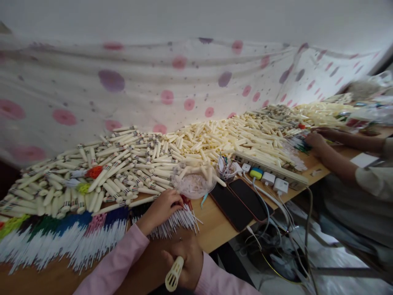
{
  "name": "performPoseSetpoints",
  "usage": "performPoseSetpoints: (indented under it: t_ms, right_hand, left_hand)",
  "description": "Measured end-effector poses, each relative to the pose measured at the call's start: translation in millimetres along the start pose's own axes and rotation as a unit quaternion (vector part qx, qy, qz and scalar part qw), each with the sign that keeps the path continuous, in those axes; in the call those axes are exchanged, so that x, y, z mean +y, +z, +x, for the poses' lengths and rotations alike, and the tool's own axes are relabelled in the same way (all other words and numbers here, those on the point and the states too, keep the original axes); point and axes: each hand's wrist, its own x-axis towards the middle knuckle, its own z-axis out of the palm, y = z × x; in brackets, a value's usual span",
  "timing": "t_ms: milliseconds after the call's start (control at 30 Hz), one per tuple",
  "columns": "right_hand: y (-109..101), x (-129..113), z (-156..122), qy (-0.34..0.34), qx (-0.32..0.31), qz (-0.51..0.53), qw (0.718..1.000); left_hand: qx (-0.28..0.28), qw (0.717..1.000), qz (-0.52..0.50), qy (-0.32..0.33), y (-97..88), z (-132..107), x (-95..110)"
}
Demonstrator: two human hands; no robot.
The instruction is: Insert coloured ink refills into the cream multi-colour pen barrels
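My right hand [188, 259], low in the middle, is closed around a cream multi-colour pen barrel [174, 275]. The barrel's slotted, open end points down toward me. My left hand [163, 208] is over the black and red pen refills [181, 221] at the table's front edge. Its fingers are curled together at the refills' coloured ends; whatever is between the fingertips is hidden. Just beyond it stands a round clear tub [194, 185] of small translucent parts, with a few cream barrels lying across it.
Refills sorted by colour [70, 237] line the front left. Heaped pen barrels [208, 139] run along the curtain [138, 90]. Two phones [233, 209], a power strip [294, 177] with chargers and hanging cables are right. A co-worker's hands [317, 141] work farther right.
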Motion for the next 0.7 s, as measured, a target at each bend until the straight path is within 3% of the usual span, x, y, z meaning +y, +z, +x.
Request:
performPoseSetpoints:
  t_ms: [133, 233, 400, 500, 600, 700]
  right_hand:
    - [-0.2, -1.3, -3.3, 0.012, -0.022, 0.016, 1.000]
    - [0.5, 0.9, -6.7, 0.035, -0.030, 0.014, 0.999]
    - [0.6, 6.9, -7.2, 0.006, -0.012, 0.027, 1.000]
    - [-0.1, 8.2, -8.2, 0.057, 0.008, 0.038, 0.998]
    - [-3.4, 7.0, -8.7, 0.143, 0.026, 0.076, 0.986]
    - [-7.7, 5.7, -7.6, 0.162, 0.042, 0.109, 0.980]
  left_hand:
    - [0.011, 1.000, -0.010, 0.006, -7.0, -0.7, 5.2]
    - [0.035, 0.999, -0.025, -0.008, -18.7, -14.9, 11.4]
    - [0.121, 0.987, -0.043, -0.094, -35.6, -80.0, 16.1]
    - [0.180, 0.968, -0.084, -0.152, -38.9, -121.5, 21.9]
    - [0.159, 0.970, -0.096, -0.156, -42.2, -143.6, 31.7]
    - [0.136, 0.975, -0.091, -0.151, -46.3, -149.6, 40.2]
